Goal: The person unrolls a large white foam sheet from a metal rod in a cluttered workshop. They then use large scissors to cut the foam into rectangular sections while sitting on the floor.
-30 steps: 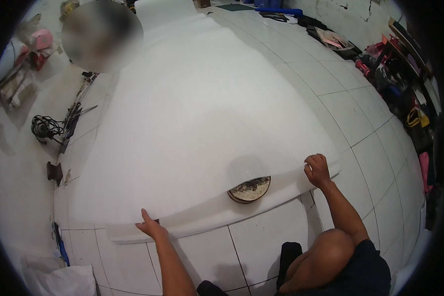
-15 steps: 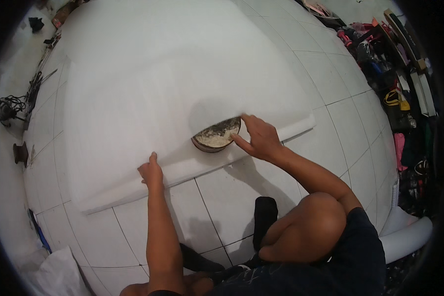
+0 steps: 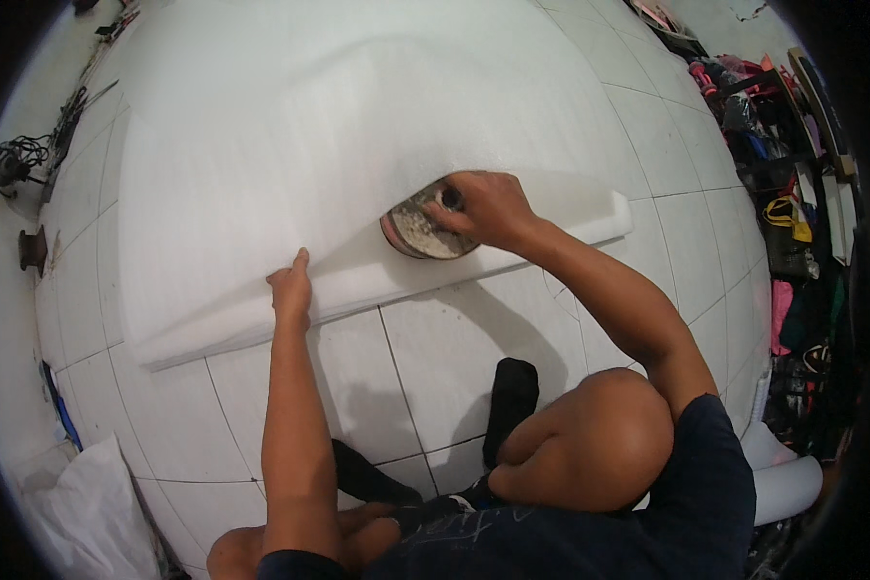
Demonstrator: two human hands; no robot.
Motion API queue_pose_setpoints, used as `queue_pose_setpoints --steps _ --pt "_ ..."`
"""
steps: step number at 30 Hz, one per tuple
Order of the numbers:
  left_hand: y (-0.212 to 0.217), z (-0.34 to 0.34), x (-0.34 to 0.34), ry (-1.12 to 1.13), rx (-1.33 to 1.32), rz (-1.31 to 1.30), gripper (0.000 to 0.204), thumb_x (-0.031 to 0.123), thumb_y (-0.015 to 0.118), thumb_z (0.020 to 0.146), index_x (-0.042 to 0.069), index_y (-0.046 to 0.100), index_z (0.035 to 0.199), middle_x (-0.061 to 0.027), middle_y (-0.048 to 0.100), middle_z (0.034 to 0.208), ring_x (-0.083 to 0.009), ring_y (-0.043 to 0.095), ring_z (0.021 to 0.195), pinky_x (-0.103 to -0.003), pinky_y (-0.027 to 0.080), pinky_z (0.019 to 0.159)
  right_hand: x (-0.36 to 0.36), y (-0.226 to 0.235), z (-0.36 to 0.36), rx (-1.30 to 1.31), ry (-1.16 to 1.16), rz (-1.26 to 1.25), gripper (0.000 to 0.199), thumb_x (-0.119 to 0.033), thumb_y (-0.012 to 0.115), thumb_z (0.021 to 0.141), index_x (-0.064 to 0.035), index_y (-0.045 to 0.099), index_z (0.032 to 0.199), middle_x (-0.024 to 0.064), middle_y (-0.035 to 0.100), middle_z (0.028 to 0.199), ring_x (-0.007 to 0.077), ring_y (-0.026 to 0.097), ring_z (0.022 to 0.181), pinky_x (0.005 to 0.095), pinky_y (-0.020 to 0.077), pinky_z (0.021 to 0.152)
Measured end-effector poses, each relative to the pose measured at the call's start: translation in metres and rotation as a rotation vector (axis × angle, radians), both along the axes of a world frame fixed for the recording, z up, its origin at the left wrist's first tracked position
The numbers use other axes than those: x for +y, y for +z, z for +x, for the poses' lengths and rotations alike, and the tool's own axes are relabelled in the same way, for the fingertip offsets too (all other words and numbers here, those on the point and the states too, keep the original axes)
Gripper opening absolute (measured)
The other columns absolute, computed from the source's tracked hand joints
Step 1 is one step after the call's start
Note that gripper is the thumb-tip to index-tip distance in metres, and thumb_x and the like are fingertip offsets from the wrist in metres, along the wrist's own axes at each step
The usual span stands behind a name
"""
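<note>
A large white foam sheet, in layers, is spread over the floor in front of me. A round, thick disc with a stained grey top, a reddish-brown side and a dark central hole sits near its front edge. The far part of the disc is hidden under the raised upper layer. My right hand grips the disc by its top, thumb and fingers around the hole, with the sheet's edge against the knuckles. Flat on the sheet's front edge, left of the disc, rests my left hand, with thumb and index finger apart.
White floor tiles surround the sheet. Piled bags and boxes line the right wall. A white roll lies at lower right, a white sack at lower left. A fan-like object and a dark spool stand along the left wall.
My right hand has moved from the disc's right rim to its top and closed around the central hole. The upper foam layer is raised higher over the disc. My left hand stays on the sheet.
</note>
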State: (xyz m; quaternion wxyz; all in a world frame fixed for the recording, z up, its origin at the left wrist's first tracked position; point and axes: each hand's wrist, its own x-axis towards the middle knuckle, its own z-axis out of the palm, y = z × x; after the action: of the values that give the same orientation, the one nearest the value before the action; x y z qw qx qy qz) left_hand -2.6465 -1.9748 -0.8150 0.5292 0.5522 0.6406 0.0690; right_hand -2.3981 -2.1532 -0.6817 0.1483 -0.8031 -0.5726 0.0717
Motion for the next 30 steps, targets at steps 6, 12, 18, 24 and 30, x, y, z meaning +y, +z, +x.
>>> queue_pose_setpoints --steps 6,12,18,24,30 --pt "-0.010 -0.005 -0.003 0.109 -0.023 0.031 0.078 0.047 0.059 0.086 -0.012 0.042 0.134 -0.0247 0.042 0.142 -0.0385 0.036 0.135 -0.039 0.028 0.112 -0.058 0.005 -0.024 0.104 0.089 0.174 0.037 -0.038 0.071 0.082 -0.0065 0.054 0.075 0.0115 0.061 0.061 0.0244 0.060 0.051 0.0372 0.0475 0.048" --pt "0.006 0.001 -0.020 0.105 -0.062 0.154 0.054 0.036 0.061 0.084 -0.013 0.058 0.106 -0.0269 0.062 0.111 -0.0352 0.059 0.107 -0.040 0.044 0.094 -0.110 -0.003 -0.059 0.194 0.153 0.082 0.036 -0.037 0.073 0.079 -0.0063 0.054 0.075 0.0113 0.056 0.055 0.0272 0.058 0.046 0.0385 0.0454 0.044" --pt "-0.005 -0.012 -0.022 0.056 0.040 0.432 0.042 0.029 0.061 0.080 -0.014 0.062 0.082 -0.0310 0.063 0.091 -0.0414 0.061 0.088 -0.045 0.046 0.084 -0.127 -0.030 -0.077 0.215 0.231 0.012 0.032 -0.032 0.074 0.079 -0.0082 0.053 0.076 0.0088 0.055 0.053 0.0266 0.057 0.046 0.0369 0.0447 0.043" --pt "-0.015 -0.022 -0.025 -0.144 0.149 0.622 0.047 0.031 0.059 0.078 -0.015 0.059 0.072 -0.0348 0.061 0.086 -0.0461 0.059 0.084 -0.049 0.045 0.080 -0.127 -0.043 -0.080 0.177 0.207 0.061 0.037 -0.038 0.070 0.083 -0.0084 0.050 0.075 0.0102 0.057 0.055 0.0285 0.058 0.047 0.0382 0.0449 0.043" --pt "-0.016 -0.036 -0.032 -0.198 0.180 0.607 0.044 0.029 0.059 0.078 -0.014 0.058 0.068 -0.0313 0.060 0.082 -0.0425 0.057 0.082 -0.048 0.043 0.079 -0.118 -0.037 -0.085 0.277 0.206 -0.118 0.044 -0.048 0.070 0.081 -0.0070 0.053 0.081 0.0121 0.057 0.058 0.0290 0.062 0.055 0.0407 0.0474 0.049"
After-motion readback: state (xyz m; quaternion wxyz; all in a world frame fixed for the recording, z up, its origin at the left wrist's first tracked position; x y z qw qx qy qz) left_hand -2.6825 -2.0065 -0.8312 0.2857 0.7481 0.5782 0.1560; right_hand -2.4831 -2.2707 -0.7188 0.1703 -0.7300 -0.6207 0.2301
